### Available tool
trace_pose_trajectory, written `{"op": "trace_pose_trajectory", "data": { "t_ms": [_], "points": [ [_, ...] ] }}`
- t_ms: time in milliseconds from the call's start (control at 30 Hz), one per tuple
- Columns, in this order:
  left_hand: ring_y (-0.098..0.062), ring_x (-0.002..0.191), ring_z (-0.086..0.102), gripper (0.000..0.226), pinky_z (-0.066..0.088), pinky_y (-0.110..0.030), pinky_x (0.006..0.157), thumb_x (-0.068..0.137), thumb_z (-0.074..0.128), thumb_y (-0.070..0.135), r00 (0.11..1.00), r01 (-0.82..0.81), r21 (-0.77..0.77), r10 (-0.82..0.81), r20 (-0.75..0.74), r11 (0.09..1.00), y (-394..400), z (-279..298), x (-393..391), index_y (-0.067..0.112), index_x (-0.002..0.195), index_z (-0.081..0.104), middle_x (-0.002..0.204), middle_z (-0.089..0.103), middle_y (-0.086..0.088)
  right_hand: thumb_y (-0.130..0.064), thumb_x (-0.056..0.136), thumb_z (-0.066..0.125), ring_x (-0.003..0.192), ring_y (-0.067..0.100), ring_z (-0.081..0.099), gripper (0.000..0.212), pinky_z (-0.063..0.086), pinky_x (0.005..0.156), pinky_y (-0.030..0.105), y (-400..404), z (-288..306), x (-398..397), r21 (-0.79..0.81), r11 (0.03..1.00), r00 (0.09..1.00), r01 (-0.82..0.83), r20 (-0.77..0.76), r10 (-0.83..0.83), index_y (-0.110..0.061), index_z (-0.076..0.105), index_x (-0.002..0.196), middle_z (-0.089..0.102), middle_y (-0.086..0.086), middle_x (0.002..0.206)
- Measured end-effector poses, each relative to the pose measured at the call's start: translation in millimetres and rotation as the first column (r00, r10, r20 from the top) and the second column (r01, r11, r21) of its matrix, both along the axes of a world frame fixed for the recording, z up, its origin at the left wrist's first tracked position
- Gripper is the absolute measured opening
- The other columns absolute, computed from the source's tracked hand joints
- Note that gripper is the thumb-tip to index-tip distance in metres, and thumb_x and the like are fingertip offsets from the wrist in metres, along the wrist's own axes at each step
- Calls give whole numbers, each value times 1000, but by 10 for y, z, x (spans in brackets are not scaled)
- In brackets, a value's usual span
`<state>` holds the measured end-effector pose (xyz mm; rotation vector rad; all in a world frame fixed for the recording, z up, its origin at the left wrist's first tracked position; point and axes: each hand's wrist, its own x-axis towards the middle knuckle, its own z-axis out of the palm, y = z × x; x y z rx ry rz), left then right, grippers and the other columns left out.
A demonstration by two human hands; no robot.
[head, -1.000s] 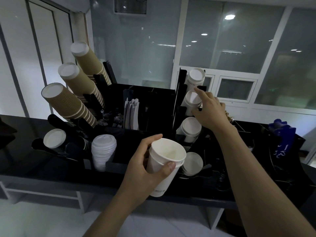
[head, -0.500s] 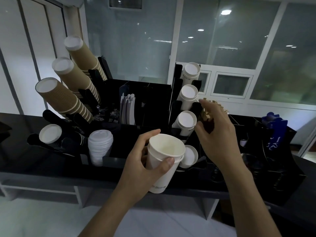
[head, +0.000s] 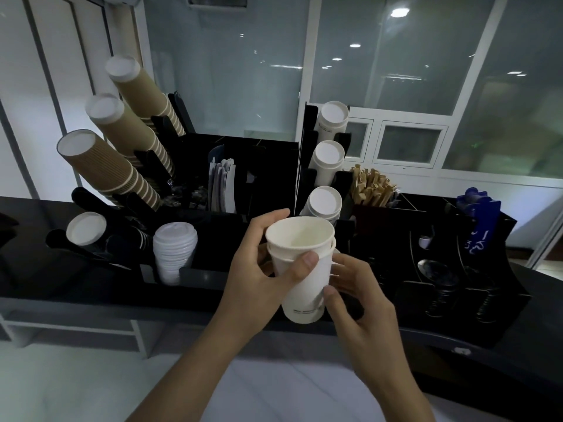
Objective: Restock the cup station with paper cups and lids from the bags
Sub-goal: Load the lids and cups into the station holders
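A short stack of nested white paper cups [head: 304,275] is held upright in front of the black cup station [head: 268,184]. My left hand [head: 259,275] grips the stack near its rims, thumb across the front. My right hand [head: 350,287] holds the lower cup from the right side with thumb and fingers. Three white cup stacks [head: 327,156] lie in the slanted slots just behind the hands. Brown ribbed cup stacks [head: 122,153] fill the left slots. A pile of white lids [head: 173,251] stands in a front compartment.
Wooden stirrers [head: 371,187] stand right of the white cups. A white cup base [head: 86,228] shows in the low left slot. Napkins or sleeves [head: 222,184] stand in the middle bin. A blue item [head: 481,220] and spoons [head: 432,269] sit at the right. Glass partitions rise behind.
My right hand has come down from the white cup slots to the held stack and now grasps its lower cup. The left hand raised the stack slightly toward the middle.
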<state>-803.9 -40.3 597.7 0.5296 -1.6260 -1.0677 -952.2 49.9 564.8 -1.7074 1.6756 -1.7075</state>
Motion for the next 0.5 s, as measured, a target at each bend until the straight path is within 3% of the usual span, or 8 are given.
{"op": "trace_pose_trajectory", "data": {
  "t_ms": [167,233,367,500],
  "points": [
    [1,104,67,49,53,-15,79,84,68,34,992,29,35,-25,-125,999,49,54,-98,24,131,57,112,69,23,-23,86,82,129,8,56,87,48,102,26,79,-23,36,97,991,995,-94,-9,95,-52,31,150,57,-21,138],
    [0,105,67,46,54,-17,81,87,65,36,988,50,55,-41,-148,997,55,46,-125,24,131,57,113,70,20,-19,83,85,133,11,53,98,48,106,31,85,-47,39,84,993,996,-85,-15,87,-53,26,153,53,-17,144],
    [-3,111,66,45,56,-23,86,93,60,48,995,18,72,-11,-100,997,-5,6,-137,28,133,59,119,68,15,-15,83,84,131,15,55,90,53,103,41,122,-75,-26,-8,1000,1000,7,1,-7,-50,34,149,54,-15,141],
    [-8,125,60,38,53,-20,94,100,61,31,989,-145,-62,144,-21,988,-141,-75,-145,27,137,58,136,61,7,-14,80,84,120,8,62,74,55,94,32,155,-34,-121,-63,995,995,81,69,-76,-43,43,134,59,-21,127]
  ]
}}
